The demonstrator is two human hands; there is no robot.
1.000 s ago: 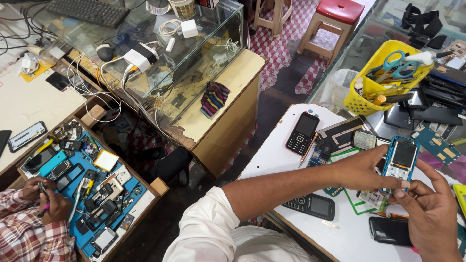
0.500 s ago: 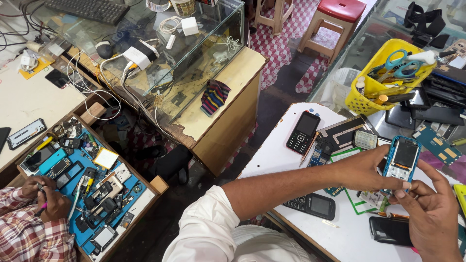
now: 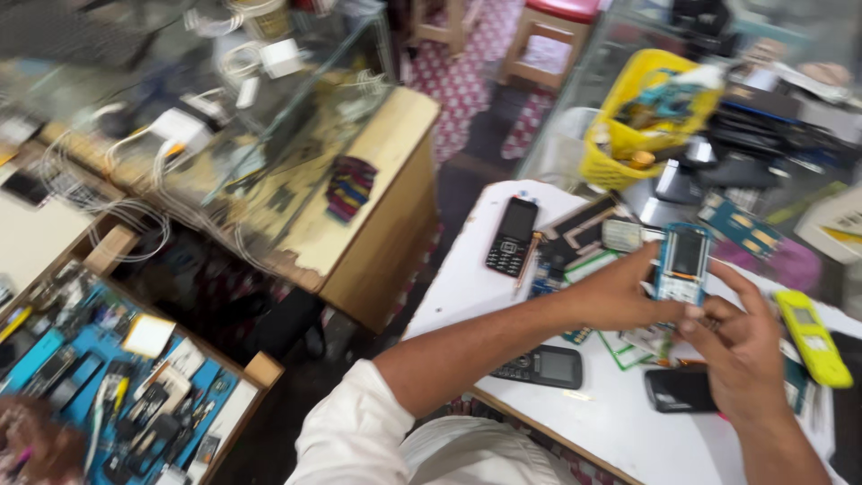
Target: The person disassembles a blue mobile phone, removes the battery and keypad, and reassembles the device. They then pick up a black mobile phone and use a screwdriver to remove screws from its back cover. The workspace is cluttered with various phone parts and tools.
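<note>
My left hand (image 3: pixel 620 292) grips a small blue keypad phone (image 3: pixel 682 263), held upright above the white table (image 3: pixel 467 287). My right hand (image 3: pixel 736 346) meets it from the lower right, with fingertips pinching the phone's bottom edge. A black keypad phone (image 3: pixel 543 366) lies on the table under my left forearm. Another black phone (image 3: pixel 512 236) lies farther back. A dark phone (image 3: pixel 680 391) lies beneath my right hand.
A yellow phone (image 3: pixel 813 337) lies at the right. A yellow basket (image 3: pixel 642 117) of tools stands behind. A glass-topped wooden counter (image 3: pixel 296 180) with cables stands on the left. A blue tray (image 3: pixel 117 395) of phone parts is at lower left, with another person's hand (image 3: pixel 36 449).
The view has swung and blurred, so everything sits lower and more to the left in the frame. Both hands still hold the blue phone in the same way.
</note>
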